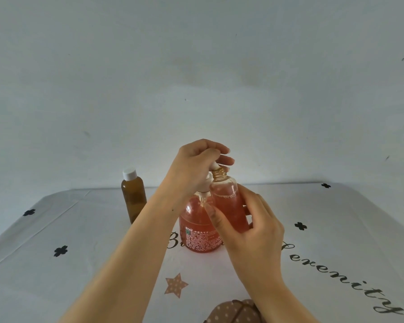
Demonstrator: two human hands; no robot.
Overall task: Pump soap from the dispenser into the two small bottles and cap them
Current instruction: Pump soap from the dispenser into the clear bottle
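Dispenser (200, 231) pump under curled left hand (196, 162); right hand (257, 227) grips small bottle (229, 201).

Looks like a home setup to me: desk (47, 207) under a white printed cloth (103, 264) with black clovers (60, 250), a dotted star (175, 285) and script lettering (336, 273). Plain pale wall (196, 66) right behind; I see a household soap dispenser (197, 240) on the desk.

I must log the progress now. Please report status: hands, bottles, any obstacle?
Left hand grips dispenser pump. Right hand holds uncapped bottle to it, nearly full. Capped bottle stands aside. Nothing in the way.
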